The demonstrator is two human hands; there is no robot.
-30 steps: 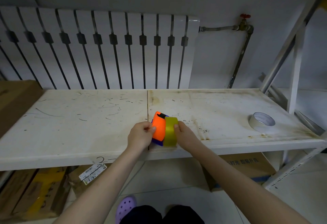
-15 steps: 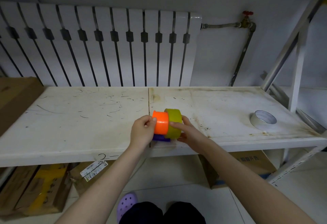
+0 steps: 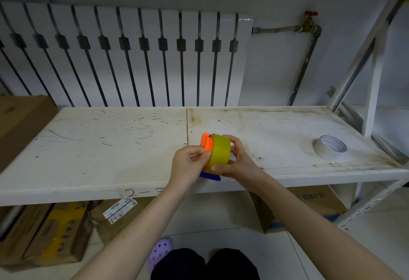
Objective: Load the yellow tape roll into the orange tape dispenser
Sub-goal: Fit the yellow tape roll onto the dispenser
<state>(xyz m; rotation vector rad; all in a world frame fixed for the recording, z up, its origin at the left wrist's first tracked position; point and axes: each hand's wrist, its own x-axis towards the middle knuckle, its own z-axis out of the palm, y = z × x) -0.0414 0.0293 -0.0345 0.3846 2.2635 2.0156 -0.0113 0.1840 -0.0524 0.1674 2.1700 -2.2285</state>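
The orange tape dispenser (image 3: 207, 144) is held above the front edge of the white shelf (image 3: 110, 142), its purple lower part (image 3: 209, 176) showing beneath my hands. The yellow tape roll (image 3: 220, 152) is pressed against the dispenser's right side. My left hand (image 3: 189, 164) grips the dispenser from the left, fingers curled on its orange body. My right hand (image 3: 238, 161) grips the yellow roll, thumb low on its front and fingers wrapped round its far side. How deep the roll sits on the dispenser is hidden.
A white tape roll (image 3: 329, 149) lies flat at the shelf's right end. A radiator (image 3: 132, 58) stands behind the shelf, a metal rack frame (image 3: 374, 76) on the right. Cardboard boxes (image 3: 51, 233) sit on the floor below.
Both hands lifted the dispenser and roll off the shelf and turned them. The yellow roll now faces me more and lies closer against the orange body.
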